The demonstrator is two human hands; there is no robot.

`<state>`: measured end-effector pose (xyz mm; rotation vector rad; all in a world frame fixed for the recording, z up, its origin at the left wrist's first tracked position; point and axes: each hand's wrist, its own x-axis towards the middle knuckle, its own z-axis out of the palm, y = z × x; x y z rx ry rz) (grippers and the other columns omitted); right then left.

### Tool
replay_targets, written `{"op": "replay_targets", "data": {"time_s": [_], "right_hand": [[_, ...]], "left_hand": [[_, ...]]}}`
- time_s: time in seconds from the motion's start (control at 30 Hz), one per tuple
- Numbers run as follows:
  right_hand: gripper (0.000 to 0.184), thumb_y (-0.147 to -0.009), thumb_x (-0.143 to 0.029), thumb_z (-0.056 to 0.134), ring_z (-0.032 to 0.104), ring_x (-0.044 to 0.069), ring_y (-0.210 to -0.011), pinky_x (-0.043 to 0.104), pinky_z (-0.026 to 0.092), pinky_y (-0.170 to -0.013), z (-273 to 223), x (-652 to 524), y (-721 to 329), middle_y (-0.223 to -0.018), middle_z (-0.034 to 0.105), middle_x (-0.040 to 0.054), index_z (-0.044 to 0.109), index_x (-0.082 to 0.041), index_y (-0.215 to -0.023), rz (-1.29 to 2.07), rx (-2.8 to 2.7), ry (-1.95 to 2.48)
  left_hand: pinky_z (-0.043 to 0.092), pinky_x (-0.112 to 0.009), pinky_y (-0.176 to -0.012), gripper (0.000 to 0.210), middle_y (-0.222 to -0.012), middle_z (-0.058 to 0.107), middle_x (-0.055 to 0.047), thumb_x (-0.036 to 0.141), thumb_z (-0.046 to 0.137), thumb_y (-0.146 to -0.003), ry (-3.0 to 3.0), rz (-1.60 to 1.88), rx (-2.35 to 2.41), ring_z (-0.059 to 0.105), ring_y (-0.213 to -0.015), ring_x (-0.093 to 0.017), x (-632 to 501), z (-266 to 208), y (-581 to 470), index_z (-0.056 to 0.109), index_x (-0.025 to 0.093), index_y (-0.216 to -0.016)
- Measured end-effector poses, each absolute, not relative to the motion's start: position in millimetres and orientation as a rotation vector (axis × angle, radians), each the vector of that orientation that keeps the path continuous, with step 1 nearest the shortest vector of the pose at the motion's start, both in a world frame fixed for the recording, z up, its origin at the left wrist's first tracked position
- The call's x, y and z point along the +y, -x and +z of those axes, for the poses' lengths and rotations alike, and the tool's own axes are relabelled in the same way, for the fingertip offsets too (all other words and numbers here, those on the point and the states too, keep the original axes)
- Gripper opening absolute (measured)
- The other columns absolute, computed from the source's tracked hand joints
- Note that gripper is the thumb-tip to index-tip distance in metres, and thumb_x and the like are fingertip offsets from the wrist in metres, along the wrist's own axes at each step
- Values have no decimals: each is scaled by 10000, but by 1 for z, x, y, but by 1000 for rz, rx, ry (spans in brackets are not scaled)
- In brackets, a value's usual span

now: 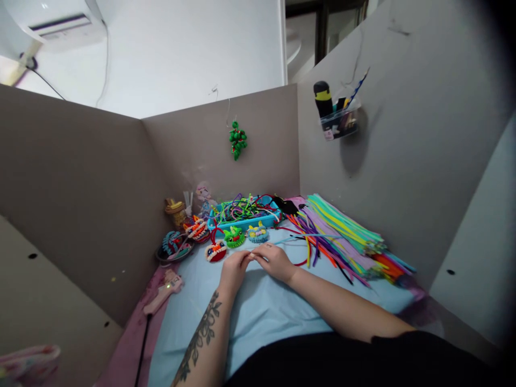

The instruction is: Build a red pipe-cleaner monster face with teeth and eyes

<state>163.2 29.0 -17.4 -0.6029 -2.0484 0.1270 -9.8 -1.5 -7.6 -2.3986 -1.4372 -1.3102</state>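
Note:
My left hand [234, 269] and my right hand [276, 262] meet over the blue cloth, thumbs and forefingers pinched together. A light blue pipe cleaner [310, 236] runs from the pinched fingers behind my right hand and stretches off to the right. Its gripped part is hidden by the fingers. Just beyond the hands sit small fuzzy animal heads: a red and white one [215, 251], a green one [234, 237] and a light blue and yellow one [258, 233].
A blue tray [242, 222] of tangled pipe cleaner pieces stands at the back. Bundles of long pipe cleaners [342, 231] lie to the right. At left are a pink glue gun [164, 293] with a cable and a dark bowl [163, 257]. Grey panels [258, 107] enclose the table.

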Motion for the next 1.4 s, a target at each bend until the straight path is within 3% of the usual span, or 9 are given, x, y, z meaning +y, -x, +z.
{"op": "replay_targets", "data": {"time_s": [0.4, 0.57, 0.77, 0.9, 1.4], "right_hand": [[110, -868, -225, 520, 589, 160, -772, 289, 448, -726, -10, 27, -167, -804, 670, 39, 627, -201, -861, 100, -2077, 567], [128, -874, -212, 505, 584, 165, -791, 292, 451, -731, -12, 27, -166, -857, 672, 53, 618, -190, -929, 47, -2075, 555], [123, -875, -228, 515, 582, 162, -767, 283, 443, -709, -15, 28, -164, -792, 664, 44, 633, -197, -878, 10, -2033, 638], [116, -868, -243, 531, 580, 150, -751, 271, 437, -708, -15, 29, -165, -767, 659, 34, 632, -197, -832, 54, -2031, 636], [142, -866, -243, 528, 584, 152, -712, 280, 445, -690, -13, 29, -165, -734, 657, 35, 623, -190, -773, 118, -2063, 565]], "left_hand": [[517, -253, -666, 118, -771, 718, -33, 245, 574, -819, 2450, -1352, -1456, 661, -696, -156, -3, -6, 11, 673, 183, -828], [523, -249, -658, 104, -743, 719, -26, 202, 579, -803, 2483, -1403, -1489, 664, -673, -149, -5, -5, 9, 678, 186, -831], [541, -251, -645, 202, -761, 724, -33, 187, 624, -756, 2416, -1575, -1560, 675, -667, -151, -2, -9, 10, 642, 167, -957], [541, -275, -702, 121, -841, 727, -48, 211, 616, -769, 2425, -1472, -1463, 677, -740, -167, 2, -10, 11, 671, 182, -872], [520, -266, -705, 119, -803, 720, -35, 226, 562, -815, 2454, -1335, -1457, 662, -730, -160, -2, -8, 10, 678, 197, -820]]}}
